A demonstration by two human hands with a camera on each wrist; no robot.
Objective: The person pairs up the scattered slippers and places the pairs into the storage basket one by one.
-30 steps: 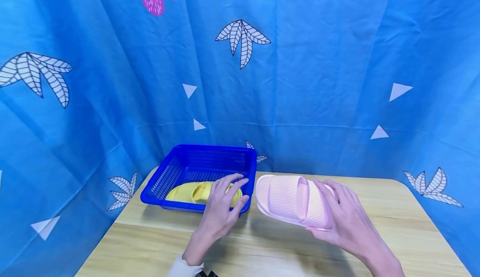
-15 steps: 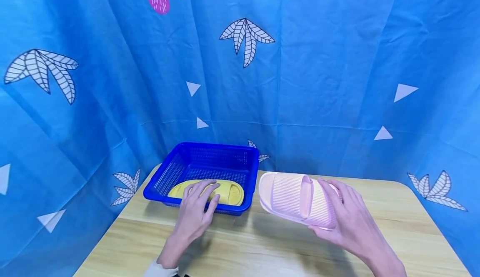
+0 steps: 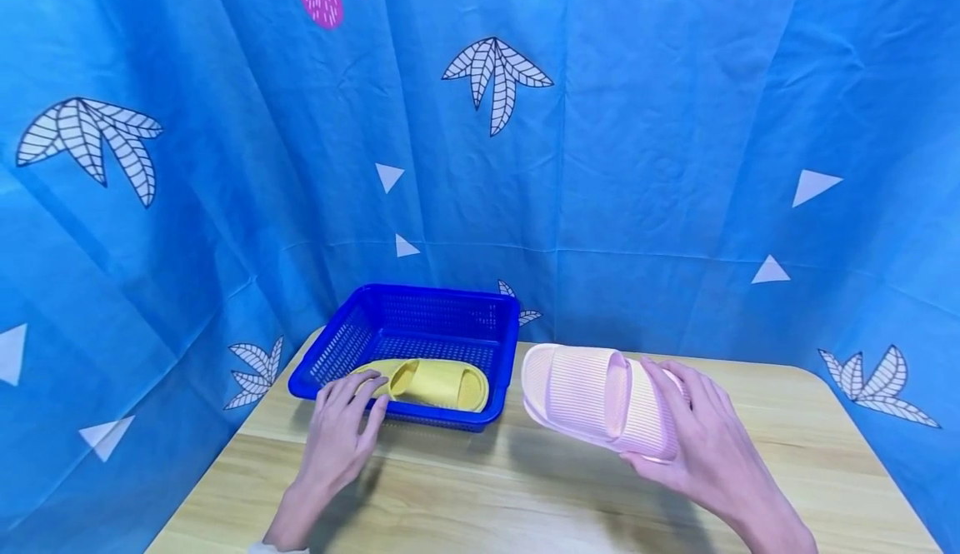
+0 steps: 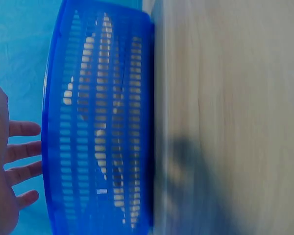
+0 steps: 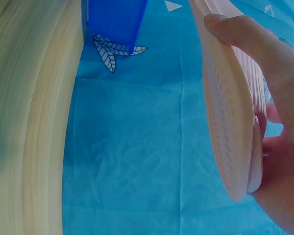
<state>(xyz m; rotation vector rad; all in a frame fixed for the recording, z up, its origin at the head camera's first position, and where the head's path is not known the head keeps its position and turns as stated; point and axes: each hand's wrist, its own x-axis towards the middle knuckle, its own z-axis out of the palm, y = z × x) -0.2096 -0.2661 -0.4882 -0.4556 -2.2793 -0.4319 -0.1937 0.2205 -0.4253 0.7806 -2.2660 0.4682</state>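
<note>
My right hand (image 3: 708, 446) grips a pink ribbed slide slipper (image 3: 581, 391) by its right end, holding it tilted above the table. In the right wrist view the thumb lies along the edge of the pale slipper sole (image 5: 228, 122), and other fingers show behind it. A yellow slipper (image 3: 438, 383) lies in a blue plastic basket (image 3: 442, 314), along the near side. My left hand (image 3: 337, 433) hovers at the basket's near left rim, fingers spread and slightly bent, overlapping the yellow slipper's left end. Nothing shows in that hand; in the left wrist view its fingers (image 4: 24, 152) reach past the rim.
The basket stands at the back left of a light wooden table (image 3: 480, 496). A blue patterned curtain (image 3: 645, 162) hangs close behind the table and along both sides. The basket's perforated wall (image 4: 103, 122) fills much of the left wrist view.
My left hand has moved left along the yellow slipper, from its right end to the basket's near left rim. The right hand keeps the pink slipper in nearly the same place.
</note>
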